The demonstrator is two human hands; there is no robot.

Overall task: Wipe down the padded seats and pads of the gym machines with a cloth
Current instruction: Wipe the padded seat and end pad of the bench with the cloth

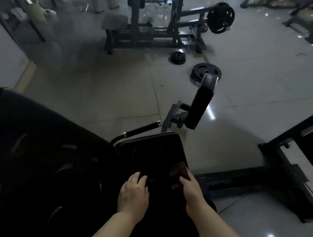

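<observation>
Pretty dim in here, but the person's right hand (189, 187) has its fingers curled around a dark brownish cloth (178, 172), pressing it onto the black padded vinyl seat (149, 155) near its right edge. The cloth pokes out just past the fingertips, bunched up rather than flat. The left hand (134, 190) sits just beside it on the same seat, palm down with fingers relaxed and slightly spread, holding nothing. To the left there's a big black padded backrest (38, 147), touching or nearly touching the seat, can't tell which. Past the seat a black upright leg pad (201, 104) tilts on its metal bracket, and two black weight plates (206, 72) lie on the grey tiled floor (98, 86).
</observation>
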